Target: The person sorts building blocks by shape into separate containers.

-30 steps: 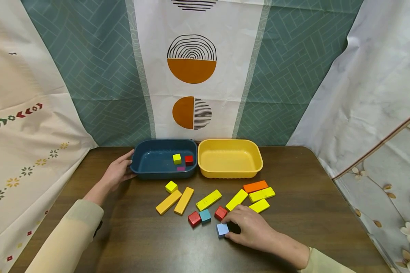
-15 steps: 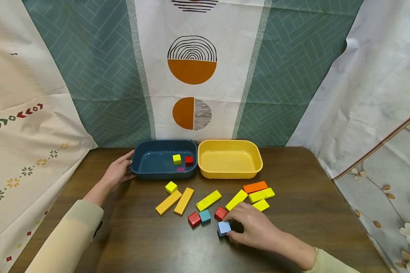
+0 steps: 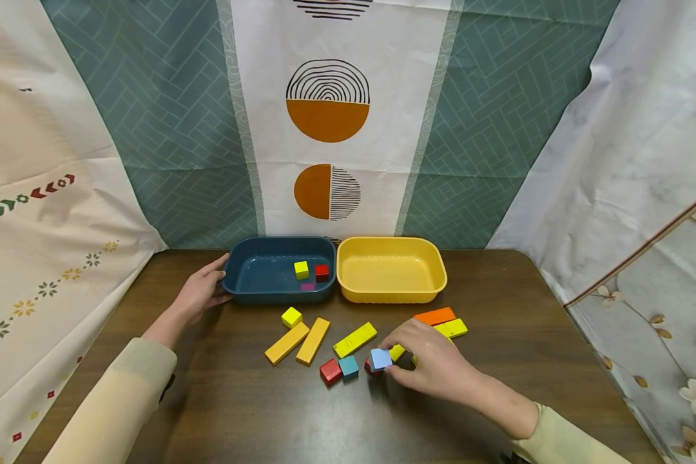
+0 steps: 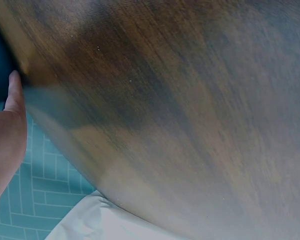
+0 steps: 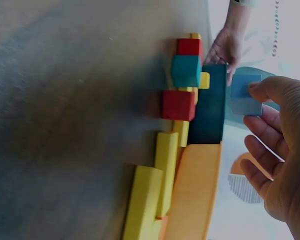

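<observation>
Light-blue cube (image 3: 381, 359) pinched aloft in right fingers (image 5: 265, 134), left fingers (image 4: 14, 92) straight against navy tray (image 3: 284, 299)

The table (image 3: 255, 419) is brown wood, smooth and streaked with grain, with a soft sheen. On the far side, the blue box (image 3: 281, 298) at left and the yellow box (image 3: 390, 297) at right look like smooth, glossy plastic, while the pale cube (image 3: 381, 359) has smooth, flat faces, wood or plastic being hard to tell. The far hanging (image 3: 174, 129) and left drape (image 3: 46, 142) are creased, matt cloth.
</observation>
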Demonstrator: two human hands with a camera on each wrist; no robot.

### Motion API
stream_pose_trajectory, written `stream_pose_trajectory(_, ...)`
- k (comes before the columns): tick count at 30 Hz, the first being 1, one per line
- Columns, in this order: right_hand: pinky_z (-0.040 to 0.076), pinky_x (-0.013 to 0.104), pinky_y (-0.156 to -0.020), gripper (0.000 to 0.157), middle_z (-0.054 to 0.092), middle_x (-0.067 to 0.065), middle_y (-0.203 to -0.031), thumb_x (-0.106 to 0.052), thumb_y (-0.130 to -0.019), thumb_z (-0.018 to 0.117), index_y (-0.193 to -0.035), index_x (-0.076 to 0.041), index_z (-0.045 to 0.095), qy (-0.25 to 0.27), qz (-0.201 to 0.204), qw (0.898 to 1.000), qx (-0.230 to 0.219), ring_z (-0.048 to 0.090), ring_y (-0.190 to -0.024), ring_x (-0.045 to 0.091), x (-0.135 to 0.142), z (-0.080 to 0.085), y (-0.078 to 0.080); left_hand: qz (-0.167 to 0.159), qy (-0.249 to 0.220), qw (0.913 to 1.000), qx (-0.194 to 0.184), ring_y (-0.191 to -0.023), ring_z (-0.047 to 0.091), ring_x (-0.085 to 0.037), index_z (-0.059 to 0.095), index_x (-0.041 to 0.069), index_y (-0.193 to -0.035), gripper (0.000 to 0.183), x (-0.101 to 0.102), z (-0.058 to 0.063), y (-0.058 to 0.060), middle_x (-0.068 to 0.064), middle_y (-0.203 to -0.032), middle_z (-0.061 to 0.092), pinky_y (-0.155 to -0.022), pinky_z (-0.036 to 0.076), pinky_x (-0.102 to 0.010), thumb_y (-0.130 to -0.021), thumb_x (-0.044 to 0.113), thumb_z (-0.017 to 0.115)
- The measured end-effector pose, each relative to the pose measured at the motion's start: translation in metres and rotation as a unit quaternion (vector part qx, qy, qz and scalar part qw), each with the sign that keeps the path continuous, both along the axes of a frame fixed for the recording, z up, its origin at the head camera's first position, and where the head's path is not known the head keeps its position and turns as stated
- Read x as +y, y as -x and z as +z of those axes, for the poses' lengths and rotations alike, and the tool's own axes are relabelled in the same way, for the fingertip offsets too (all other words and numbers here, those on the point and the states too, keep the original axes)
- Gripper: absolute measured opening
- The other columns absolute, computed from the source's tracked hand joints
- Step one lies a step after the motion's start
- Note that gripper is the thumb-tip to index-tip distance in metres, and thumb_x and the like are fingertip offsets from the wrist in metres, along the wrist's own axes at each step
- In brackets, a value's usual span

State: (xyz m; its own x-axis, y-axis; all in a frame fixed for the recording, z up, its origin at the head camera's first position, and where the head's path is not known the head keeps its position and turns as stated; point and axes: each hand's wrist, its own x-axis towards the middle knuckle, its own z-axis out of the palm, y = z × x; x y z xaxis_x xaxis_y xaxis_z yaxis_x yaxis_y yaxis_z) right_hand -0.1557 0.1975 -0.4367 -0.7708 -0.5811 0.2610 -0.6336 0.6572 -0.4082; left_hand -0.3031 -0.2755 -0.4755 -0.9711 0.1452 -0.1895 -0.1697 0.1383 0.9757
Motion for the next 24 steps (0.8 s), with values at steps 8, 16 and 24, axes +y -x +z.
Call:
stream_pose_trajectory(8, 0.052, 0.032, -0.085, 0.033, 0.067, -0.016, -0.106, -0.025, -0.081, 0.087, -0.111, -0.022, 0.073, 0.01, -0.011, 1.0, 0.016, 0.055, -0.101, 0.008, -0.002, 0.015, 0.015, -0.001, 0.002, 1.0, 0.002, -0.137, 0.041, -0.047, 0.013, 0.021, -0.166, 0.056, 0.0, 0.002, -0.001, -0.023, -0.167, 0.014, -0.105, 0.042, -0.057, -0.111, 0.02, 0.026)
stream_pose_trajectory(16, 0.053, 0.031, -0.082, 0.034, 0.067, -0.015, -0.104, -0.022, -0.08, 0.089, -0.11, -0.019, 0.073, 0.04, -0.026, 0.998, 0.048, 0.056, -0.102, 0.013, -0.003, 0.03, 0.034, 0.001, 0.002, 1.0, 0.003, -0.138, 0.04, -0.047, 0.013, 0.021, -0.166, 0.056, 0.001, 0.002, -0.001, -0.022, -0.167, 0.013, -0.105, 0.041, -0.057, -0.111, 0.02, 0.026)
stream_pose_trajectory(24, 0.052, 0.034, -0.087, 0.032, 0.068, -0.011, -0.104, -0.019, -0.081, 0.089, -0.108, -0.016, 0.073, 0.059, -0.022, 0.996, 0.063, 0.054, -0.104, 0.012, -0.008, 0.038, 0.05, -0.001, -0.001, 1.0, 0.002, -0.138, 0.039, -0.048, 0.012, 0.021, -0.166, 0.056, 0.002, 0.002, -0.002, -0.023, -0.167, 0.012, -0.106, 0.04, -0.057, -0.111, 0.019, 0.025)
